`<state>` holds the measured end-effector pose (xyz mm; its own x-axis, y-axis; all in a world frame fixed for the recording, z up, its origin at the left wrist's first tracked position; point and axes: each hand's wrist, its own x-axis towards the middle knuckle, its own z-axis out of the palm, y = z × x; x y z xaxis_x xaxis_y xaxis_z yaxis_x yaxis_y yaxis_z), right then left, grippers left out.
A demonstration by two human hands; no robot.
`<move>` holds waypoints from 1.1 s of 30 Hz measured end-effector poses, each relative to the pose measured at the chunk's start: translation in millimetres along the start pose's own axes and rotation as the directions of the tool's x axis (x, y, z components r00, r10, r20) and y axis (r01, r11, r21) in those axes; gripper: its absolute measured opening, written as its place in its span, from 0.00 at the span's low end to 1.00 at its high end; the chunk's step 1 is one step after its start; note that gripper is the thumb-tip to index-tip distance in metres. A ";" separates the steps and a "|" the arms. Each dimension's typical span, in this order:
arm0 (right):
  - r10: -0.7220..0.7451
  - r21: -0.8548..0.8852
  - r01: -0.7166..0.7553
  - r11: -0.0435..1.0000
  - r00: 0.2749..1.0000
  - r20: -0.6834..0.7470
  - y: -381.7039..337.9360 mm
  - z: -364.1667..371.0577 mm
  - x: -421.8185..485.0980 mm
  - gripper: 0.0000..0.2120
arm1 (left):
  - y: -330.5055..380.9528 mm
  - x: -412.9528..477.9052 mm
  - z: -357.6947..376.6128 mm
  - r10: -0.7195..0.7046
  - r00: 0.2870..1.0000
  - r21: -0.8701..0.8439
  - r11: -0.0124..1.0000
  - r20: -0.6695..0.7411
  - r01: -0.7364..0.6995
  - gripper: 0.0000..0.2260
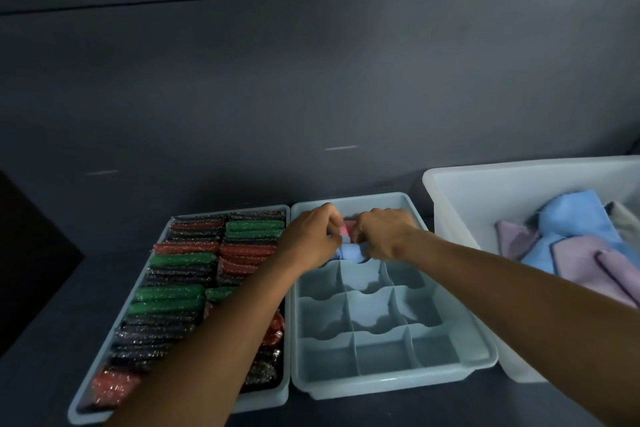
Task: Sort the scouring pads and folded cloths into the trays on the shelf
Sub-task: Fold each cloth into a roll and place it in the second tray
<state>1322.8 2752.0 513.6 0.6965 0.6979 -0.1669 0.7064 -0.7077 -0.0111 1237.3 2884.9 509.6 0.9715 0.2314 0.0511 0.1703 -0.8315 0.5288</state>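
In the head view, three containers sit side by side on a dark shelf (52, 340). The pale blue left tray (266, 400) is packed with rows of glittery scouring pads (173, 298) in green, red and black, standing on edge.

Beside it is a pale blue divided tray (391, 385). Its near compartments hold nothing. Over its far row, the left hand (313, 236) and right hand (384, 236) meet with curled fingers, both pinching a blue folded cloth (349, 253) that sits low in a far compartment. A pink cloth (348, 227) shows just behind it, between the hands.

On the right, a white bin (485, 204) holds loose cloths, a blue one (571, 218) among lilac ones (581, 253).
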 end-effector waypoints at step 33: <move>0.135 0.784 0.312 0.537 0.885 -0.445 107.6 -102.3 -138.1 0.10 | 119.3 -49.4 -2.3 0.035 0.999 -0.782 0.622 -0.038 -0.052 0.30</move>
<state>1315.5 2590.8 636.3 0.7679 0.5715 0.2894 0.4979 -0.2482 -0.8310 1209.2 2775.5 572.1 0.9698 0.2217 0.1018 -0.0731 -0.1341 0.9883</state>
